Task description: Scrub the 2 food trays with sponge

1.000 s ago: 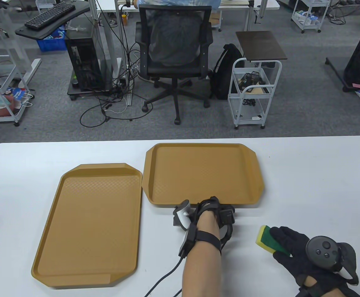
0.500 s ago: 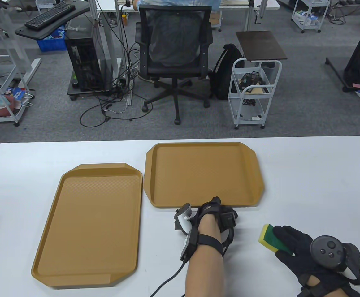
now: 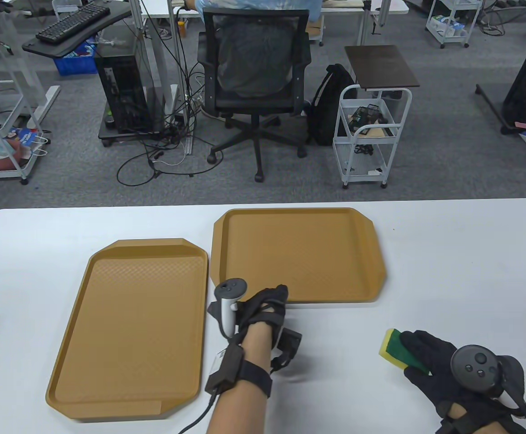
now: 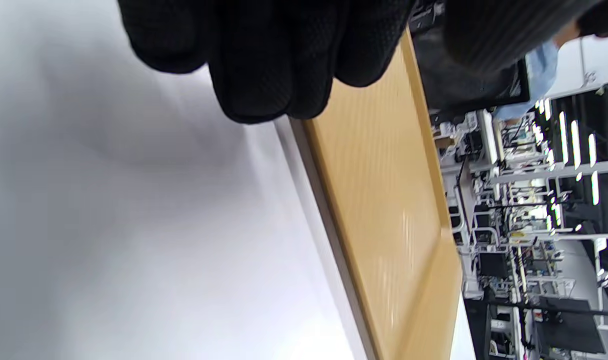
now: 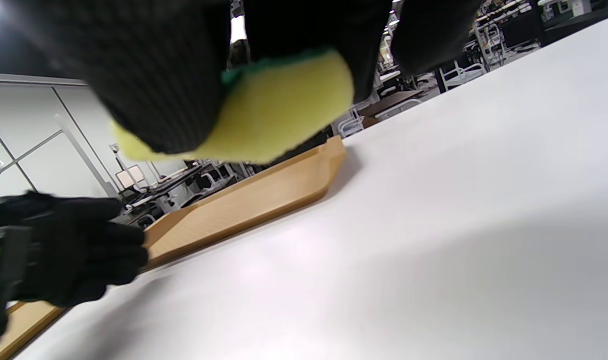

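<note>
Two tan food trays lie on the white table: the left tray (image 3: 131,325) lengthwise, the right tray (image 3: 299,253) crosswise and farther back. My left hand (image 3: 267,305) hovers at the right tray's near-left corner with its fingers (image 4: 263,60) curled and holding nothing, beside the tray's edge (image 4: 384,175). My right hand (image 3: 425,357) is at the near right and grips a yellow-and-green sponge (image 3: 394,346). In the right wrist view the sponge (image 5: 278,115) hangs above the table between thumb and fingers. The right tray's rim (image 5: 243,200) and my left hand (image 5: 68,250) show beyond it.
Bare white table (image 3: 471,271) stretches right of the right tray and between my hands. A cable (image 3: 199,416) trails from my left wrist. Beyond the table's far edge stand an office chair (image 3: 253,77) and a white cart (image 3: 371,131).
My left hand has slid left along the right tray's near edge, from its middle to the near-left corner. The right hand with the sponge has barely moved.
</note>
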A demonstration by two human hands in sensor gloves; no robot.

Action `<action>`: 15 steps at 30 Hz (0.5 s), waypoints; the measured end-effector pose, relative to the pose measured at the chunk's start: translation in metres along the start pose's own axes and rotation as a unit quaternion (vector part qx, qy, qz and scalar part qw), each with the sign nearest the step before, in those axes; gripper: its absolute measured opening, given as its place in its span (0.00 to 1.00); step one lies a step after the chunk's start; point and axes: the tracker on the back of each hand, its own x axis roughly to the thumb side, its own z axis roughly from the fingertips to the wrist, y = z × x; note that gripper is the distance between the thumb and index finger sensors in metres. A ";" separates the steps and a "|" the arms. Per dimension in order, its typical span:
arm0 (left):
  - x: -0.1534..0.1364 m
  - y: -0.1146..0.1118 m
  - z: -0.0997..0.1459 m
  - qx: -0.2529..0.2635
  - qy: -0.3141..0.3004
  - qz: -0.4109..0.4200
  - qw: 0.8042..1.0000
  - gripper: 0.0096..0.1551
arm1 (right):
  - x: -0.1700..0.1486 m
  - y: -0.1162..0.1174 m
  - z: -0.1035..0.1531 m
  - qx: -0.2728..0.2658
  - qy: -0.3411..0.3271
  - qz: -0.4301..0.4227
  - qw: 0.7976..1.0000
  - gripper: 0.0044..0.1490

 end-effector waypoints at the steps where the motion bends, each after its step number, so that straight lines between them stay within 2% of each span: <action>1: -0.005 0.018 0.003 -0.001 -0.002 0.027 1.000 0.38 | -0.001 0.000 0.000 0.000 0.002 -0.001 1.000 0.43; 2: -0.008 0.032 0.005 0.004 -0.003 0.045 0.999 0.38 | -0.001 0.001 0.000 0.001 0.004 -0.001 1.000 0.43; 4: -0.018 0.074 0.012 0.055 -0.014 0.048 0.997 0.37 | -0.002 0.002 0.000 0.000 0.007 0.003 1.000 0.43; 8: -0.027 0.142 0.026 0.154 -0.043 -0.037 0.986 0.36 | -0.002 0.006 -0.002 0.002 0.012 0.025 1.000 0.43; 11: -0.035 0.190 0.034 0.235 -0.032 -0.096 0.967 0.36 | -0.001 0.009 -0.002 0.007 0.018 0.036 0.999 0.43; 15: -0.061 0.251 0.035 0.279 0.019 -0.078 0.957 0.37 | -0.002 0.012 -0.002 0.015 0.028 0.037 0.999 0.43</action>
